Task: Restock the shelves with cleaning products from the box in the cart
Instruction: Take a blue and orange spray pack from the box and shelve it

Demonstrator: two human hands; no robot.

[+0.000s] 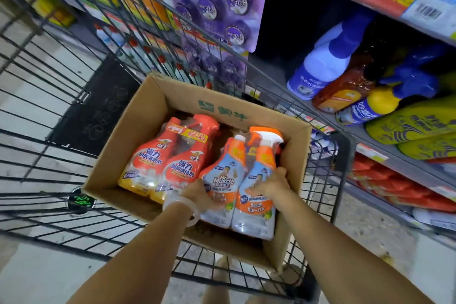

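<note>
Both hands (197, 192) (271, 184) clasp the shrink-wrapped 2-bottle pack (240, 180): likely heavy, slippery film; best held low, by its sides.

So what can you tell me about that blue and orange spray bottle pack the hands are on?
The Mr Muscle twin pack holds two spray bottles wrapped together in clear film, with orange and pale blue labels and white-orange trigger heads. It lies tilted in the cardboard box's right side. The left hand and right hand grip it.
</note>
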